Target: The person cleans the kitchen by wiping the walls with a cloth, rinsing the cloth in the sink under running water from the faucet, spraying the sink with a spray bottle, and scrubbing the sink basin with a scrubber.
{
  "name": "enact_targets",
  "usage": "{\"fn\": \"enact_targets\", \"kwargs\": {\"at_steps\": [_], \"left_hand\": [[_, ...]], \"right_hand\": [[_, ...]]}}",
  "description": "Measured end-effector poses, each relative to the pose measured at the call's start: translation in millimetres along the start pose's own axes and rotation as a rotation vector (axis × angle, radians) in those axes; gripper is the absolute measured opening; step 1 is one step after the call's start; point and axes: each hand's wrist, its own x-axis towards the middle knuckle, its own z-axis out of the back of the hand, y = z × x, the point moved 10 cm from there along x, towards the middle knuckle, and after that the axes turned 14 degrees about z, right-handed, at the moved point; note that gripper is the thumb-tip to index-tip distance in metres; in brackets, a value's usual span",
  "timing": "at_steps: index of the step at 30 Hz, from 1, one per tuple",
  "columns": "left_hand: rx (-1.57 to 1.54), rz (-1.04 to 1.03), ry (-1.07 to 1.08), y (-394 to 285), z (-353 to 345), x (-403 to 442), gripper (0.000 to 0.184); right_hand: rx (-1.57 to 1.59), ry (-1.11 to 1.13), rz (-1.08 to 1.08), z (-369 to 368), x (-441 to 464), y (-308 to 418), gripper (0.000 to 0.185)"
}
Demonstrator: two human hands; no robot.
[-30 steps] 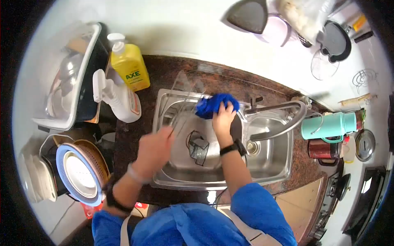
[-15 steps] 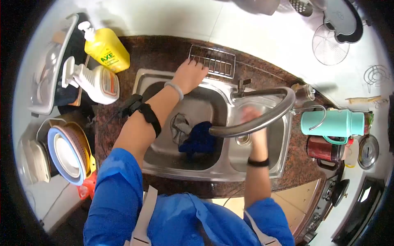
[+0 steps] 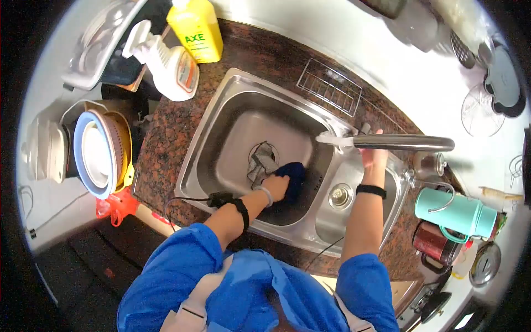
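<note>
My left hand (image 3: 276,188) is down in the large sink basin (image 3: 238,122), its fingers closed on a dark blue cloth (image 3: 295,180). A grey cloth (image 3: 262,164) lies against that hand, over the drain. My right hand (image 3: 375,156) is raised at the tap, beneath the curved metal spout (image 3: 404,143) and close to the tap's lever (image 3: 365,128). The spout covers part of its fingers, so their grip is unclear. Something whitish shows at the spout's end; whether it is running water I cannot tell.
A wire rack (image 3: 330,87) lies behind the sink. On the left stand a white spray bottle (image 3: 174,69), a yellow soap bottle (image 3: 199,33) and stacked basins (image 3: 99,155). A mint-green flask (image 3: 454,214) and a dark red jug (image 3: 437,243) are on the right.
My left hand has come from the sink's back edge down onto the blue cloth. My right hand has moved from over the small basin up to the tap. The view has shifted and turned.
</note>
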Motion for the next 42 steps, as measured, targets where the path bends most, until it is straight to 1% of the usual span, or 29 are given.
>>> {"fn": "enact_targets", "kwargs": {"at_steps": [1, 2, 3, 4, 5, 6, 7, 9, 10, 11, 12, 14, 15, 16, 19, 21, 23, 24, 25, 26, 27, 28, 29, 31, 33, 36, 38, 41, 42], "left_hand": [[-0.212, 0.095, 0.034, 11, 2, 6, 0.042], [-0.433, 0.142, -0.122, 21, 22, 10, 0.028], [-0.44, 0.145, -0.129, 19, 32, 8, 0.028], [-0.661, 0.04, -0.217, 13, 63, 1, 0.026], [-0.877, -0.071, -0.311, 9, 96, -9, 0.024], [-0.906, -0.122, -0.351, 0, 116, -15, 0.021], [-0.935, -0.175, -0.387, -9, 135, -25, 0.018], [-0.924, -0.165, -0.345, -24, 165, -48, 0.017], [-1.103, -0.202, -0.325, -25, 176, -58, 0.014], [-1.284, -0.238, -0.305, -22, 184, -64, 0.012], [-1.216, -0.29, -0.277, -24, 191, -68, 0.013], [-1.253, -0.326, -0.277, -9, 198, -74, 0.016], [-1.283, -0.362, -0.273, -1, 202, -78, 0.02], [-1.333, -0.292, -0.168, 14, 195, -69, 0.032], [-1.432, -0.302, -0.118, 50, 194, -73, 0.042], [-1.337, -0.287, -0.238, 73, 209, -86, 0.05], [-1.233, -0.242, -0.542, 103, 254, -127, 0.052], [-1.264, -0.263, -0.554, 117, 269, -141, 0.059], [-1.261, -0.27, -0.551, 130, 280, -153, 0.059], [-1.135, -0.182, -0.724, 154, 295, -171, 0.066], [-1.0, -0.093, -0.893, 175, 310, -185, 0.073], [-0.995, -0.098, -0.896, 188, 319, -185, 0.073], [-0.959, -0.045, -1.006, 206, 329, -190, 0.082], [-0.914, -0.001, -1.108, 227, 347, -187, 0.091], [-0.822, -0.017, -1.158, 232, 367, -170, 0.097], [-0.935, -0.151, -1.05, 235, 389, -139, 0.098], [-1.025, -0.28, -0.992, 232, 408, -127, 0.097], [-1.042, -0.257, -0.938, 234, 414, -110, 0.094], [-1.034, -0.264, -0.937, 232, 417, -107, 0.094]], "right_hand": [[0.025, -0.123, 0.072, 3, -8, 8, 0.036], [0.056, -0.247, 0.145, 6, -19, 15, 0.032], [-0.106, -0.253, 0.175, 1, -42, 27, 0.025], [-0.094, -0.129, 0.275, 1, -45, 22, 0.025], [-0.146, -0.214, 0.291, 1, -68, 17, 0.023], [-0.161, -0.243, 0.287, -8, -94, 6, 0.023], [-0.09, -0.1, 0.389, -55, -129, 15, 0.022], [-0.282, 0.099, 0.094, -85, -165, -40, 0.023], [-0.468, 0.124, 0.06, -104, -182, -44, 0.037], [-0.224, 0.114, -0.136, -117, -198, -76, 0.051], [0.133, 0.171, -0.329, -132, -206, -111, 0.057], [0.298, 0.034, -0.42, -184, -229, -91, 0.05], [0.466, 0.056, -0.324, -197, -220, -97, 0.043], [0.461, 0.058, -0.321, -206, -216, -104, 0.043], [0.359, 0.009, -0.172, -234, -200, -107, 0.032], [0.105, -0.224, 0.009, -240, -191, -100, 0.021], [0.13, -0.203, 0.244, -288, -175, -68, 0.011], [0.073, -0.186, 0.359, -304, -152, -59, 0.009], [-0.045, -0.121, 0.471, -333, -138, -32, 0.01], [-0.261, -0.067, 0.599, -350, -111, -17, 0.019], [-0.701, 0.005, 0.712, -354, -60, -25, 0.034], [-1.166, -0.084, 0.585, -378, -61, -6, 0.045], [-1.41, -0.122, 0.43, -383, -40, -23, 0.044], [-1.588, -0.058, 0.311, -399, -37, -48, 0.041], [-1.716, 0.191, 0.479, -439, -60, -75, 0.034], [-1.578, 0.385, 0.655, -456, -118, -98, 0.025], [-1.28, 0.511, 0.879, -440, -151, -115, 0.024], [-0.895, 0.435, 0.591, -393, -136, -123, 0.024], [-0.935, 0.352, 0.642, -391, -125, -98, 0.024]]}}
